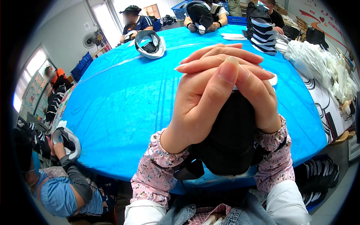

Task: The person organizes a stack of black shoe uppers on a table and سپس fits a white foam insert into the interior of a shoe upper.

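Observation:
My left hand (197,103) and my right hand (262,92) come together in front of me, fingers overlapping and thumbs side by side. Between the palms is a rounded black fabric-covered piece (228,146), perhaps padded. Its upper end is hidden by the closed hands, so its exact kind does not show. It stands over the near edge of the blue-covered table (123,108). Black straps or flaps (189,170) hang near my left wrist. A small white piece (273,79) peeks out beyond my right fingers.
A black-and-white padded shell (150,45) rests at the far left of the table. Similar pieces form a tall stack (263,33) at far right, beside clear plastic bags (311,60). Co-workers sit around the table; one at left handles a white shell (73,144). A crate (318,176) stands lower right.

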Tool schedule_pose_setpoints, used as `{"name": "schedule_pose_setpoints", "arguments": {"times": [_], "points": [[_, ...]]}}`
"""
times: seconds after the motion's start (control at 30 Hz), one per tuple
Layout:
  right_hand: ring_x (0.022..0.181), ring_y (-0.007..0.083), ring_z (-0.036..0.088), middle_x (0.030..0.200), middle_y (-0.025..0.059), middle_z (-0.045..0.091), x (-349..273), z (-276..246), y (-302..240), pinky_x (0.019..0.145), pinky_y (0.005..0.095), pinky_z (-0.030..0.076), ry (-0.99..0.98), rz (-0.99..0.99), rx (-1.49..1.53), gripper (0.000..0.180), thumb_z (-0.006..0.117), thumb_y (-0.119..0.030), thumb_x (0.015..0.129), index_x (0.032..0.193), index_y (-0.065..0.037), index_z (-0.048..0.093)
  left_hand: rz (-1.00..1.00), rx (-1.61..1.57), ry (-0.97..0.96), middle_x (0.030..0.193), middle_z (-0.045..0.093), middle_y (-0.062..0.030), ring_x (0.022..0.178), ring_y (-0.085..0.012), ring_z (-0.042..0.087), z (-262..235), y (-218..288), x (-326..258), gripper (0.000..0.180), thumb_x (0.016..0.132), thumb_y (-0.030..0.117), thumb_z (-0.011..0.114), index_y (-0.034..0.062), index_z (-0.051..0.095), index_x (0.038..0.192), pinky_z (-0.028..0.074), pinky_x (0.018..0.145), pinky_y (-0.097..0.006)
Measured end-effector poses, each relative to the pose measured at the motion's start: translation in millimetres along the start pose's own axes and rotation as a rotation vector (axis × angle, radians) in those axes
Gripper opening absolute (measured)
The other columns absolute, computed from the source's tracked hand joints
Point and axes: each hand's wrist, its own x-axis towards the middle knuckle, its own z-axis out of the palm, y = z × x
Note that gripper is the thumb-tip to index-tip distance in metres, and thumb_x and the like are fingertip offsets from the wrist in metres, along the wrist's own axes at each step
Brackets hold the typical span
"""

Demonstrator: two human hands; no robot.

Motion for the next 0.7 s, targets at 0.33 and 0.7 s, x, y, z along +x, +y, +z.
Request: {"name": "schedule_pose_setpoints", "arguments": {"times": [0.33,0.7], "points": [[0.1,0.0182,0.054,0.105,0.0122,0.058,-2.1,0.1,-7.4,0.088,0.028,0.04,0.03,0.046,-0.041,0.041,0.041,-0.03,0.089,0.104,0.003,0.059,0.004,-0.024,0.011,0.093,0.065,-0.0102,0.102,-0.0263,0.055,2.0,-0.7,0.3,0.038,0.093,0.023,0.036,-0.0017,0.064,0.09,0.038,0.091,-0.039],[0.101,0.0218,0.053,0.102,0.011,0.061,-1.1,0.2,-1.9,0.089,0.0324,0.04,0.018,-0.007,-0.02,0.034,0.043,-0.027,0.092,0.1,0.0,0.061,-0.003,-0.036,0.005,0.093,0.065,-0.0096,0.102,-0.0255,0.054,-0.5,-1.6,-0.3,0.038,0.093,0.024,0.036,-0.0013,0.064,0.09,0.038,0.091,-0.038]]}}
